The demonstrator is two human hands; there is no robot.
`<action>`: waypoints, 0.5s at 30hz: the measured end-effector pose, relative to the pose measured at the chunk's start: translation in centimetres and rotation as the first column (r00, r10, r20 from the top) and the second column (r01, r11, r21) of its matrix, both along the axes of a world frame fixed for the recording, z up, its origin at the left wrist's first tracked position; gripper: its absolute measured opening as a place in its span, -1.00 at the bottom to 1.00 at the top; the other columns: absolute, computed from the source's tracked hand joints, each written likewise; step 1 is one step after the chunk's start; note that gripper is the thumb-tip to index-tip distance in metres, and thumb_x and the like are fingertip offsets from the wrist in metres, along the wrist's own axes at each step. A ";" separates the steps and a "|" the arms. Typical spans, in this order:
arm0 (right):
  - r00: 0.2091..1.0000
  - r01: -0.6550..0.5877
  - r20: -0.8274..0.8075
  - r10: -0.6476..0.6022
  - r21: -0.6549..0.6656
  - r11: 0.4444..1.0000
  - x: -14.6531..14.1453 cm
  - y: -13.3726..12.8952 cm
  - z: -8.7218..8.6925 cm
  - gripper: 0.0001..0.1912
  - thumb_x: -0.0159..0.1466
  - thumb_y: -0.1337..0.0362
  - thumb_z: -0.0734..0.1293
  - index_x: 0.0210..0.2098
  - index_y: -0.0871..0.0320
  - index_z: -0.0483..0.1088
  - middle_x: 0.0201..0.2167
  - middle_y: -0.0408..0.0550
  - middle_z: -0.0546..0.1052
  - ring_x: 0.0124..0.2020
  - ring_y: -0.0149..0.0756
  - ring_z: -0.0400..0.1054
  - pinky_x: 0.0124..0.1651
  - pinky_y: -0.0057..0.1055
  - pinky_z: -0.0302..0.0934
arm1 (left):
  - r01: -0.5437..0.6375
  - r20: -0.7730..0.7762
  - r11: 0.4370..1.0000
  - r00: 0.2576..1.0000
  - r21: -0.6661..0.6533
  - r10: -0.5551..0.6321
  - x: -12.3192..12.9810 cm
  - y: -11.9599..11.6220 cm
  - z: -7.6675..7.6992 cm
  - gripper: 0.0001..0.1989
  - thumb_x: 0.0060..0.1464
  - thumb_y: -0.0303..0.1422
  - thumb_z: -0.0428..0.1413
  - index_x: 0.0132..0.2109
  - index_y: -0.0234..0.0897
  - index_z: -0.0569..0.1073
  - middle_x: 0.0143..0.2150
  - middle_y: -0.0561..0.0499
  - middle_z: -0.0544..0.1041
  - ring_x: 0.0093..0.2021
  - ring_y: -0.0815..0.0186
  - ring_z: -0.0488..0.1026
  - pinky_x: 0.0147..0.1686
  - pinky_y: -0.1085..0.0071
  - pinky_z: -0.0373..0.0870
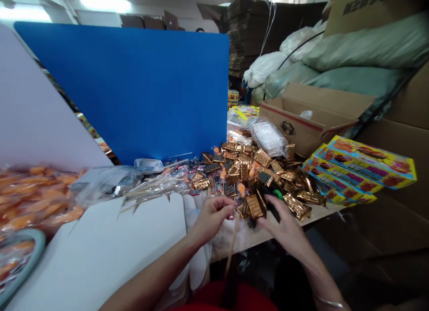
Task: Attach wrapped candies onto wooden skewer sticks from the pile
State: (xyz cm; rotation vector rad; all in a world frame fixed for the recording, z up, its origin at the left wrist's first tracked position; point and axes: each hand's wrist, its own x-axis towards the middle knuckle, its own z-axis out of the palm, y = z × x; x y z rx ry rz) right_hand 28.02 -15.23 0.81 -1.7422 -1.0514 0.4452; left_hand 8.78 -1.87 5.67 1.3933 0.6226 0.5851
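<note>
My left hand [216,215] is closed in a pinch above the table's front edge. What its fingertips hold is too small to make out; clear plastic shows just below them. A thin wooden strip [232,246] hangs down beside that plastic. My right hand [286,226] reaches into the near side of a heap of gold-wrapped packets [254,206], thumb and fingers apart. Close to its fingers lies a black object [273,208] with a green part [277,194], its kind unclear. Small orange pieces [241,189] are scattered among the packets.
White rounded boards [134,244] are stacked at left, beside bagged orange pieces [40,195]. A blue panel [140,92] stands behind. At right are yellow printed boxes [355,168], an open carton [295,123] and stuffed sacks [368,47]. Thin sticks [150,190] lie in clear plastic.
</note>
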 end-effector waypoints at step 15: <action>0.882 -0.443 0.036 0.470 0.404 0.800 -3.2 4.8 1.1 -0.92 0.25 0.30 0.32 -0.30 0.11 0.48 -0.23 -0.05 0.42 -0.14 -0.29 0.33 -0.07 -0.33 0.23 | 0.140 0.112 0.973 0.986 -0.183 -0.120 -0.3 -0.9 -3.0 -0.79 -0.12 -0.31 0.30 -0.36 -0.36 0.49 -0.48 0.02 0.52 -0.49 0.42 0.41 -0.42 0.51 0.27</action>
